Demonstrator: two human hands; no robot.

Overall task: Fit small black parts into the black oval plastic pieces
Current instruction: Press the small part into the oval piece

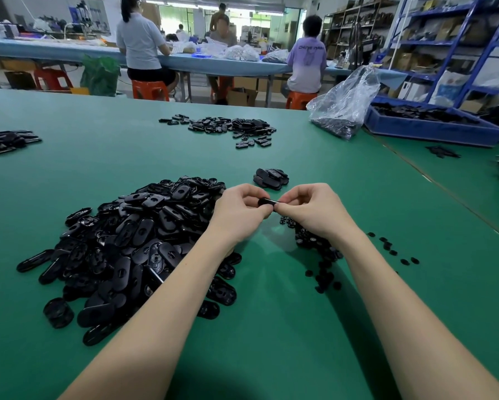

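Your green table (271, 327) carries everything you need: the big heap of black oval pieces (132, 241) lies under and to the left of your left forearm, the scatter of small black parts (314, 249) lies just below your right wrist, and a little stack of ovals (270, 178) sits just beyond your knuckles, likely the finished ones. Between your hands, raised off the table, you hold one oval piece (267, 202) edge-on to the camera. To do this fit well, judge the opening first: keep the oval level and steady on the left side, bring the small part square to its hole, and press straight in, not at a slant, so it seats without jamming; feel for it to sit flush before you let go. Your left hand (239, 210) is curled shut, thumb and fingers pinched on the left end of the oval. Your right hand (306, 210) is likewise closed, its fingertips (280, 207) meeting at the oval's right end. Whether a small part is already between those fingertips cannot be told, since the fingers hide it.
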